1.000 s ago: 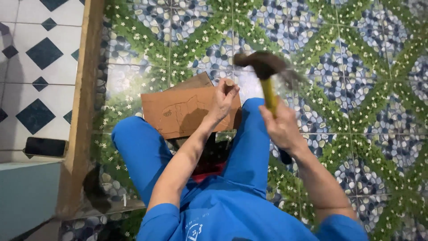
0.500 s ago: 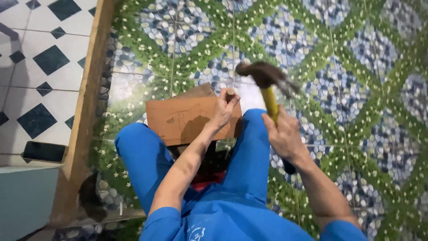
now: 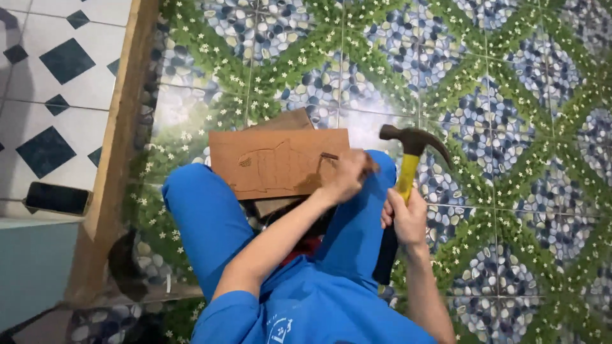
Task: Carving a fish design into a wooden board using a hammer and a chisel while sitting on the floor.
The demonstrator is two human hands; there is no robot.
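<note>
Lowering from its raised position of a second earlier, the hammer (image 3: 413,148) now stands with its dark head level with the top edge of the wooden board (image 3: 280,161), just to the right of it. Head view: the right hand (image 3: 404,220) has its grip clamped round the yellow handle; the left hand (image 3: 347,177) has its grip closed on a small dark tool (a chisel or nail, too small to tell) set against the board's right end, where it also rested half a second ago. The board, bearing a fish outline, lies across the person's blue-trousered knees (image 3: 204,216), on a second board beneath. The head's descent toward the held tool reads as a striking stroke under way, so the carving work appears mid-course. Surface and room: the floor (image 3: 510,95) is tiled in a pebble-and-flower pattern; a wooden threshold (image 3: 118,146) divides it from white tiles with dark diamonds (image 3: 51,64), where a dark phone (image 3: 56,198) lies
</note>
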